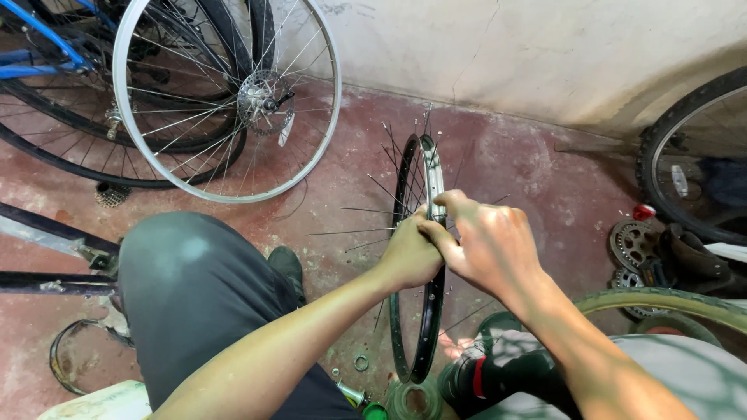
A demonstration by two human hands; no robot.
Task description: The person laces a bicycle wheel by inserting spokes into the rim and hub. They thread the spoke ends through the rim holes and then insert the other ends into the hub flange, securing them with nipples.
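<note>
A black bicycle rim (411,175) stands upright on edge between my knees, with thin loose spokes sticking out from it on both sides. My left hand (411,253) grips the rim at its near side. My right hand (486,241) is closed over the same spot, fingers pinching at the rim's edge just above the left hand. What the fingertips hold is hidden. The rim's lower end rests near a green round part (412,400) on the floor.
A silver spoked wheel (226,101) with a disc hub leans at the back left against a blue bicycle (47,47). A tyred wheel (692,155) and black sprockets (634,241) sit at the right. A green tyre (661,299) crosses my right knee. The floor (529,171) is red concrete.
</note>
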